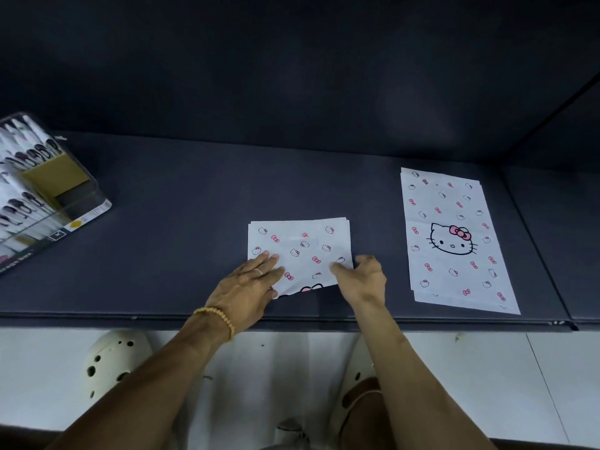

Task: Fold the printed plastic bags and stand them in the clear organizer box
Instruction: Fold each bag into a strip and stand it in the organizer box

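A white printed plastic bag (300,248) with pink bows and cat faces lies folded over on the dark table (181,228), near the front edge. My left hand (248,285) presses flat on its lower left corner, fingers straight. At the bag's lower right edge, my right hand (363,277) pinches it between thumb and fingers. A small stack of unfolded bags (454,241) of the same print lies flat to the right. The clear organizer box (48,193) stands at the far left, holding several folded printed bags.
The table's front edge (292,319) runs just below my hands. A dark wall rises behind the table. Below the edge is a pale floor with cream clogs (113,362) on my feet.
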The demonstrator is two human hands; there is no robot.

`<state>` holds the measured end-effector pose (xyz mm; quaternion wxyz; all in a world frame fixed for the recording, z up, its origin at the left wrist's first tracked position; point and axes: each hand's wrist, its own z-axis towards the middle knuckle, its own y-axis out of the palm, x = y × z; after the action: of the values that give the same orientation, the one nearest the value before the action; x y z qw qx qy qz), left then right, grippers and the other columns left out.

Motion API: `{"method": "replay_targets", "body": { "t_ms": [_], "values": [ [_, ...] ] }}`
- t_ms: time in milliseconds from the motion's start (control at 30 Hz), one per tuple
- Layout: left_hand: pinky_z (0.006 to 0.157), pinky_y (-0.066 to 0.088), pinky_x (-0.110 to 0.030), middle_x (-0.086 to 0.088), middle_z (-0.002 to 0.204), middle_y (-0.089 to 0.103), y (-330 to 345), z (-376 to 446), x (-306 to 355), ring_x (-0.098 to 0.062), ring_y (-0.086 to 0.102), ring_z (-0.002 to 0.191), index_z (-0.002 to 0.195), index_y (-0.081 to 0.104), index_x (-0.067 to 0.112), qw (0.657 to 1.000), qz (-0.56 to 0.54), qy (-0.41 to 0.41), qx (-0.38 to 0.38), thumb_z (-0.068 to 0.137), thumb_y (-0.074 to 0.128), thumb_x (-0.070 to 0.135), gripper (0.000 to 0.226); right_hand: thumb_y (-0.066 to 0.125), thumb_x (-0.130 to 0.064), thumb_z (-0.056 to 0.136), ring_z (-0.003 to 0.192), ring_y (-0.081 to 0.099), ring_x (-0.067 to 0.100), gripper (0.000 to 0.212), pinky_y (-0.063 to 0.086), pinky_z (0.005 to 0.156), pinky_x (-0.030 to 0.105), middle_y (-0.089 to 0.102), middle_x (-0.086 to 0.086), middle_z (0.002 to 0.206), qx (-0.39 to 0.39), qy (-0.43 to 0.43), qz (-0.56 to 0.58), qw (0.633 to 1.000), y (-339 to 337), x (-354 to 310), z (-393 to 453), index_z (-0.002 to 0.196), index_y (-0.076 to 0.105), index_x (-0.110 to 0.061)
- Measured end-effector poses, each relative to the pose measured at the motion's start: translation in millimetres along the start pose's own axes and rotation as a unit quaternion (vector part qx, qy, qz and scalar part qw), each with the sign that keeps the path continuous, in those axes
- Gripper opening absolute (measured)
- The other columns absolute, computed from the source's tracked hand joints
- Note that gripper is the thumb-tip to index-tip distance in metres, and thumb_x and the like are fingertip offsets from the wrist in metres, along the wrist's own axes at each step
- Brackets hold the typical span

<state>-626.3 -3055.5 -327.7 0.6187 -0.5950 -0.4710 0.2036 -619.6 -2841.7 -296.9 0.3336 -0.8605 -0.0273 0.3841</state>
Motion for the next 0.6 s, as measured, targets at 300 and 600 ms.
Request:
{"method": "replay_targets", "body": {
  "t_ms": [300,600],
  "values": [
    [0.116,0.015,-0.03,0.004,0.155,0.029,-5.0,-3.4,4.9,-0.015,0.02,0.145,0.149,0.031,0.023,0.998,0.05,-0.02,0.024,0.097,0.047,0.037,0.056,0.056,-0.009,0.092,0.063,0.062,0.018,0.022,0.051,0.057,0.025,0.068,0.006,0.095,-0.1,-0.025,-0.002,0.995,-22.1,-7.5,14.4,0.113,0.062,-0.011],
    [0.091,0.043,-0.032,-0.003,0.112,0.068,-31.7,12.2,3.7,-0.027,0.059,0.103,0.124,0.062,0.026,0.996,-0.028,-0.073,0.031,0.094,0.05,0.014,0.034,0.079,-0.05,0.073,0.103,0.06,0.008,0.046,0.041,0.092,0.025,0.069,-0.016,0.11,-0.125,-0.326,-0.245,0.904,-11.3,-0.8,-1.4,0.111,0.069,-0.026]
  ]
}}
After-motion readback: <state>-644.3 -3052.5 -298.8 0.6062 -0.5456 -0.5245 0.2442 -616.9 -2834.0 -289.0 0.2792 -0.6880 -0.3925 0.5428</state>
